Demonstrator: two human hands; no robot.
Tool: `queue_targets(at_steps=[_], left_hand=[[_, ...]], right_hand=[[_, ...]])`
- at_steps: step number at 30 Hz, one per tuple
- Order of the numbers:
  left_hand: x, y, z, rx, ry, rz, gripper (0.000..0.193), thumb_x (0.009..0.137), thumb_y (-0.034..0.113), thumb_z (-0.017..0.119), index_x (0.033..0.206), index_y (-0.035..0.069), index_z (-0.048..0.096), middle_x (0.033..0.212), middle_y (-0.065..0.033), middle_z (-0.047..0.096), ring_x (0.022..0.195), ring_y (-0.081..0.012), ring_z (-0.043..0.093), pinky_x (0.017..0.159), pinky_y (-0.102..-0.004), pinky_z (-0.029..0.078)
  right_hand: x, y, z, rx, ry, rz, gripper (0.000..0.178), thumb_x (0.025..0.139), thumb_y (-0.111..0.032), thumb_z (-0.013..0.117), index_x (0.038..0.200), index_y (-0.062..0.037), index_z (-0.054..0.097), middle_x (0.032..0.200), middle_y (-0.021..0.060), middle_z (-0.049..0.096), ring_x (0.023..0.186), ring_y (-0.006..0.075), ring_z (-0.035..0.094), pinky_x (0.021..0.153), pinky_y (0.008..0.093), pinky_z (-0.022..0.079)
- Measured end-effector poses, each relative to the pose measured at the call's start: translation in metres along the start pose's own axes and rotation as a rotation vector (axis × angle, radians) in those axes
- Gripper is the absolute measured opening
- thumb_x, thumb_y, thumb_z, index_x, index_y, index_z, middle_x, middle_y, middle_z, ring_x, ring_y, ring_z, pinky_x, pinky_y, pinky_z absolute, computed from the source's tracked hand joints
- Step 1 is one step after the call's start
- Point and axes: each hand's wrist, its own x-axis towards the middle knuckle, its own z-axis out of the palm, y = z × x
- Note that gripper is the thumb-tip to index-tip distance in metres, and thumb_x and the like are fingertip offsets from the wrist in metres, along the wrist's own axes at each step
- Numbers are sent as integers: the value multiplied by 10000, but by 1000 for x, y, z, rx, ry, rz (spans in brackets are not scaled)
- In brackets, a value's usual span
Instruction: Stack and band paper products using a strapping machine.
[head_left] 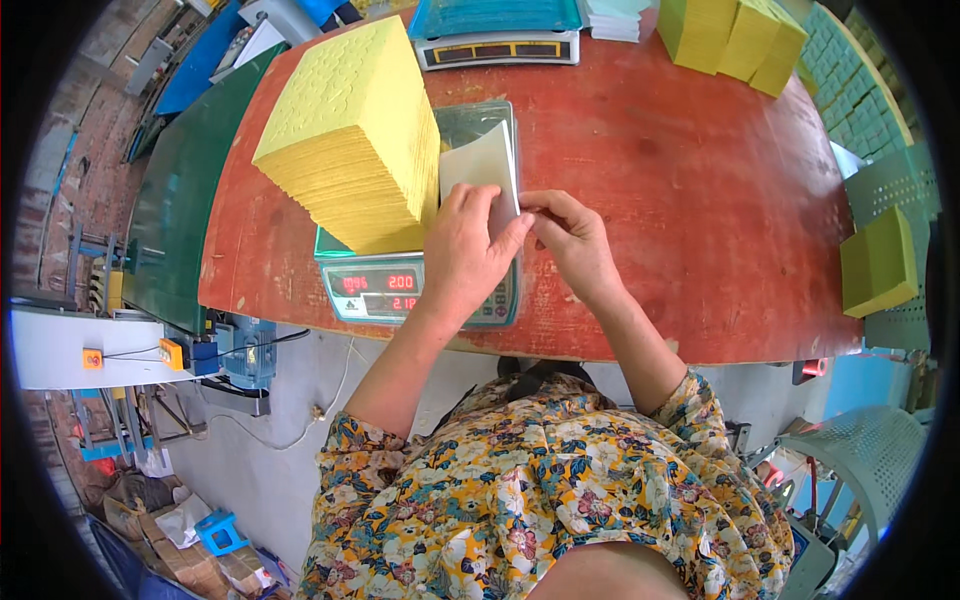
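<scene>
A small stack of white paper sheets (481,165) is held tilted above the digital scale (370,282), beside a tall block of yellow paper (350,130). My left hand (470,245) grips the sheets, fingers over their face and thumb at the right edge. With thumb and forefinger pinched together, my right hand (572,240) touches that same edge; its fingertips are partly hidden. The yellow block stands on the scale's left part, its top face embossed with a pattern. Red digits glow on the scale's front panel, partly covered by my left wrist.
A second scale with a blue tray (497,18) stands at the far edge of the red table (680,200). Yellow paper blocks (730,40) sit at the far right, another yellow block (880,262) at the right edge. A perforated metal chair (865,450) is at lower right.
</scene>
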Motion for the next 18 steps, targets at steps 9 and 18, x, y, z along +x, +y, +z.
queue_targets(at_steps=[9, 18], left_hand=[[4, -17, 10, -456, 13, -308, 274, 865, 211, 715, 952, -19, 593, 912, -129, 597, 742, -207, 602, 684, -336, 500], [6, -14, 7, -666, -22, -438, 157, 883, 95, 657, 985, -16, 613, 884, -72, 608, 758, -140, 587, 674, -291, 495]], right_hand=[[5, -11, 10, 226, -30, 15, 132, 917, 18, 525, 1005, 18, 623, 1204, 90, 619, 935, 117, 580, 804, 287, 498], [4, 1, 6, 231, 11, 26, 143, 916, 29, 504, 1007, 23, 614, 1188, 99, 631, 976, 140, 594, 850, 304, 504]])
